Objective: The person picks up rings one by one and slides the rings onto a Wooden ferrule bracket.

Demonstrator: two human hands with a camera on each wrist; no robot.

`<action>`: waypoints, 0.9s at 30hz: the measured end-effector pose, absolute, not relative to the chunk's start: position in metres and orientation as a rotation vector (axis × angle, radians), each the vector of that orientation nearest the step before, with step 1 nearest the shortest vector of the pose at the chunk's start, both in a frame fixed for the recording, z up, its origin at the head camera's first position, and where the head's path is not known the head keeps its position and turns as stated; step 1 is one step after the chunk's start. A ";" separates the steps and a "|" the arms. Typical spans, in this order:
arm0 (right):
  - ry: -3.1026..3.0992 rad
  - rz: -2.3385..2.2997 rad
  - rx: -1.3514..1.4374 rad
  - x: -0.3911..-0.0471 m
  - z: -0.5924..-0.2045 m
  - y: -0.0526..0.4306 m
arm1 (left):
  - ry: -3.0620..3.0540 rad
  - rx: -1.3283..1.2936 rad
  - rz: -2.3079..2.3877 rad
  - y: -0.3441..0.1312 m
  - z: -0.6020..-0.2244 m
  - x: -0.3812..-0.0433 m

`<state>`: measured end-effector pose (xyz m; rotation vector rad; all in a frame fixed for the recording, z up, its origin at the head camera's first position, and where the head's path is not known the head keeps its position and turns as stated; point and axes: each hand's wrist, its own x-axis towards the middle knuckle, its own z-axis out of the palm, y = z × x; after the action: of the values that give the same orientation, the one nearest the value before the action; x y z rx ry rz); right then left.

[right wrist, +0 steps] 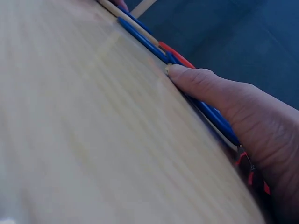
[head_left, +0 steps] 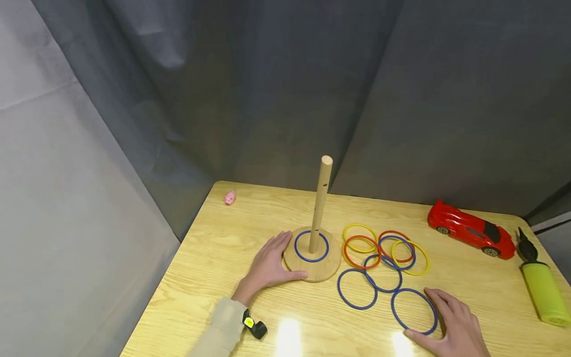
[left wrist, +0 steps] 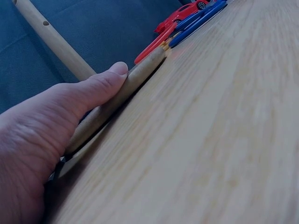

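In the head view, my left hand (head_left: 269,265) holds the round wooden base (head_left: 323,271) of a ring-toss stand by its left rim, thumb in front and fingers behind. From that base rises an upright wooden peg (head_left: 319,203), with one blue ring (head_left: 311,261) lying around its foot. The left wrist view has the thumb (left wrist: 105,86) pressed on the base's edge. At the front right, my right hand (head_left: 459,322) grips another blue ring (head_left: 392,305) across its right side, the ring flat on the table. Its thumb (right wrist: 201,84) lies against the ring in the right wrist view.
Several overlapping red, yellow and blue rings lie between the stand and my right hand, among them a red ring (head_left: 362,268). A red toy car (head_left: 470,229) and a yellow-green pump (head_left: 545,293) lie at the right. A small pink pig (head_left: 229,198) is back left.
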<state>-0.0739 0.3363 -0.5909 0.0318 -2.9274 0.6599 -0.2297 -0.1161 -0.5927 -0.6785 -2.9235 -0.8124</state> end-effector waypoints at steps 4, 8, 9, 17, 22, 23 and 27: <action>-2.902 0.673 0.063 -0.076 -0.589 0.338 | -2.919 -0.676 -0.830 -0.116 -0.592 -0.231; -2.897 0.693 0.080 -0.075 -0.589 0.339 | -2.925 -0.667 -0.836 -0.116 -0.593 -0.229; -2.895 0.700 0.078 -0.074 -0.590 0.338 | -2.929 -0.664 -0.834 -0.116 -0.594 -0.228; -2.836 0.761 0.048 -0.072 -0.587 0.337 | -2.911 -0.666 -0.817 -0.116 -0.596 -0.227; -2.804 0.805 0.069 -0.071 -0.581 0.337 | -2.908 -0.652 -0.844 -0.117 -0.594 -0.225; -2.797 0.812 0.073 -0.071 -0.581 0.337 | -2.908 -0.651 -0.853 -0.117 -0.594 -0.225; -2.776 0.821 0.046 -0.066 -0.581 0.340 | -2.896 -0.677 -0.871 -0.116 -0.593 -0.224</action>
<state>-0.0664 0.3398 -0.5814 0.0465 -2.7760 0.8211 -0.2244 -0.1157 -0.5927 -0.6770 -2.8959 -0.8708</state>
